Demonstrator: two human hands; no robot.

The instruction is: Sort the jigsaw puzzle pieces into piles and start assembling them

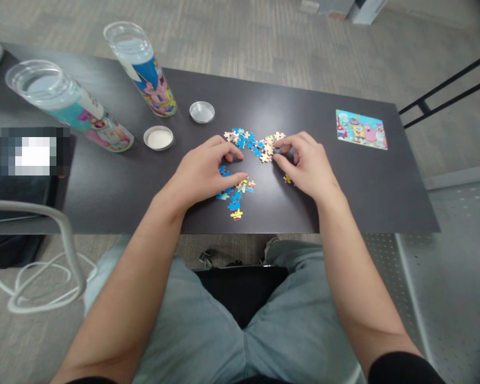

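My left hand (pixel 206 170) rests over the table with its thumb and fingers apart, holding nothing I can see. Beneath and beside it lie loose jigsaw pieces (pixel 234 201), mostly blue with some yellow, partly hidden by the hand. My right hand (pixel 306 165) is at the right edge of a pile of jigsaw pieces (pixel 267 146), some showing pale backs and others blue fronts. A gap shows between its thumb and index finger, close to the pale pieces. One yellow piece (pixel 288 180) lies partly covered under that hand.
Two clear tubes with cartoon wraps, one farther back (pixel 150 74) and one at left (pixel 92 120), stand near two round lids (pixel 202 112) (pixel 159 137). A cartoon picture card (pixel 362 129) lies at right. A white cable (pixel 70 256) loops at the lower left.
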